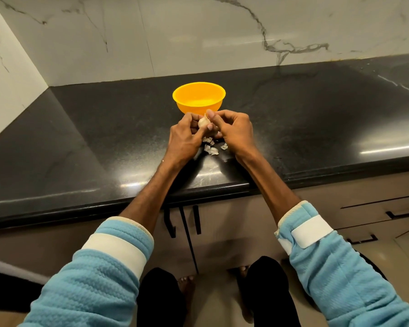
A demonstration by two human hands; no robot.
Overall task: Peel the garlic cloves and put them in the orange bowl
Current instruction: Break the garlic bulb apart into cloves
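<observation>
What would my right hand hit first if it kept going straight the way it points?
Probably the orange bowl, just beyond the garlic that your right hand and left hand both hold; the gap is unclear.

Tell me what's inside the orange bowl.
Nothing shows inside the orange bowl: the far wall and floor look bare. Its near wall hides the closest part of the floor.
</observation>
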